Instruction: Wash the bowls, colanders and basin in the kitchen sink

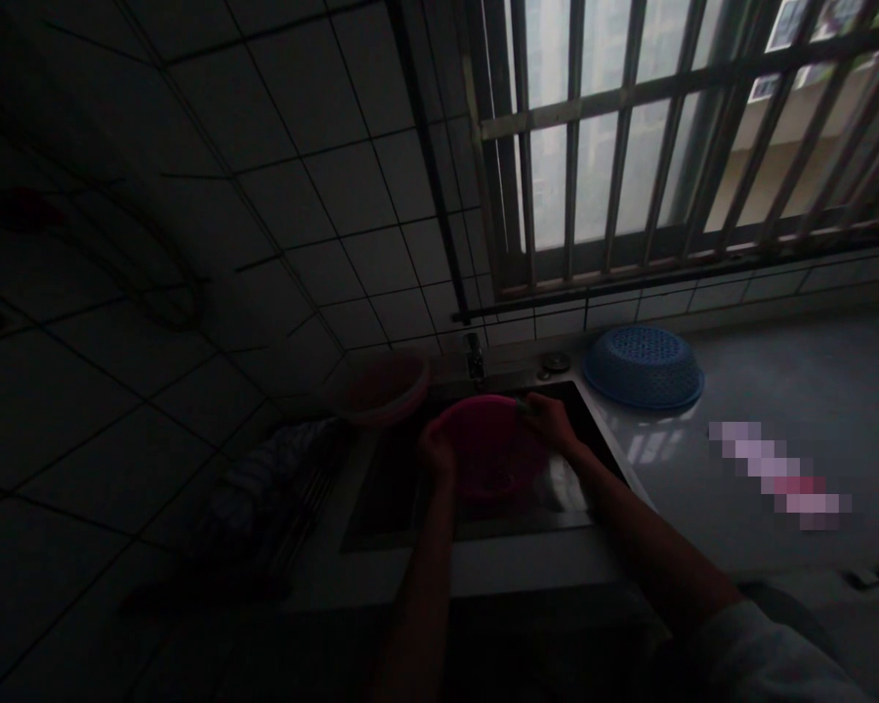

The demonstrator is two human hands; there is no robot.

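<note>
A bright pink plastic basin (pixel 487 449) is tilted over the metal sink (pixel 388 498), its inside facing me. My left hand (pixel 438 451) is closed on the basin's left rim. At the upper right of that rim, my right hand (pixel 551 420) has its fingers closed around a small grey-green thing (pixel 523 406), pressed against the basin; it is too dark to tell its kind. The faucet (pixel 475 357) stands behind the basin. Light glints off the sink floor near my right wrist. Deep shade hides most finger detail.
A pale pink bowl (pixel 385 391) sits at the sink's back left corner. An upside-down blue colander (pixel 643 366) rests on the white counter (pixel 776 371), with a blurred-out item (pixel 776 475) nearby. Striped cloth (pixel 264 469) lies at the left. A barred window (pixel 615 146) is above.
</note>
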